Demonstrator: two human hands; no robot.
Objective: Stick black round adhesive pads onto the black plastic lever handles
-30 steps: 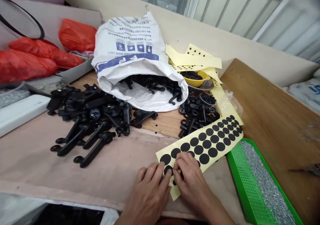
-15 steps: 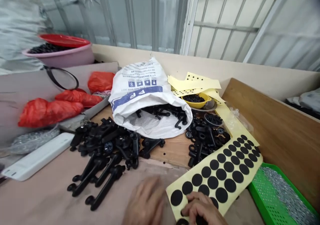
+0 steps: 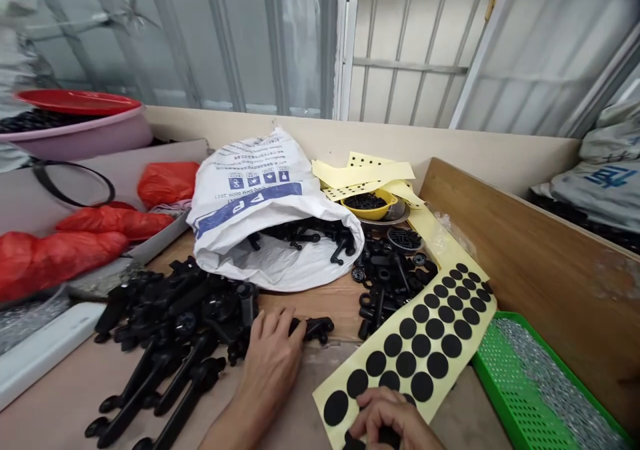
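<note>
Left hand [image 3: 273, 360], fingers spread, is touching a stiff, light black plastic lever [image 3: 316, 328], probably best gripped mid-arm, while right hand [image 3: 387, 417] is pinching a thin round black adhesive pad [image 3: 386, 437].

sack [image 3: 260, 197] behind handle pile [image 3: 175, 323], sticker sheet [image 3: 415, 350] right, tray [image 3: 505, 403] beyond

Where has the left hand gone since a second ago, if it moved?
Yes. The left hand quit the corner of the sticker sheet, going left and forward onto a black part.
</note>
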